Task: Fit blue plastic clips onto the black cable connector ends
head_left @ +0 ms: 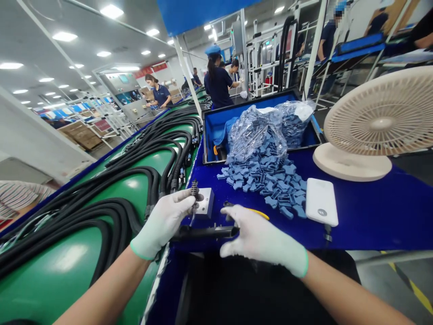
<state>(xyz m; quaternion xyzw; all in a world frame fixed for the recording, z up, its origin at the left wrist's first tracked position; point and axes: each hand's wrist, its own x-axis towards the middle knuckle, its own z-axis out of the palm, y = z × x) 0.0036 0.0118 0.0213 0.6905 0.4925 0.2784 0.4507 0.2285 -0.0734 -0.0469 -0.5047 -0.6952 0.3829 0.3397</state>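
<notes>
My left hand (pixel 169 216), in a white glove, pinches a small dark ribbed piece (pixel 194 188) upright between thumb and fingers. Just behind it stands a grey metal block (pixel 204 203) with holes. Below, a black tube-like part (pixel 209 233) lies along the front edge of the blue table. Beside that part's right end is my right hand (pixel 257 234), also gloved, its thumb and fingers spread apart with nothing visibly gripped. Partly hidden behind the right hand lies a tool with a yellow handle (pixel 260 214). Further back is a pile of blue plastic clips (pixel 267 183).
Black hoses (pixel 135 171) run along the green conveyor (pixel 64 264) at left. A blue bin (pixel 211 135) holds plastic bags (pixel 257 128) of clips. A white power bank (pixel 321 201) and a beige fan (pixel 352 167) stand at right. Co-workers (pixel 219 88) are in the background.
</notes>
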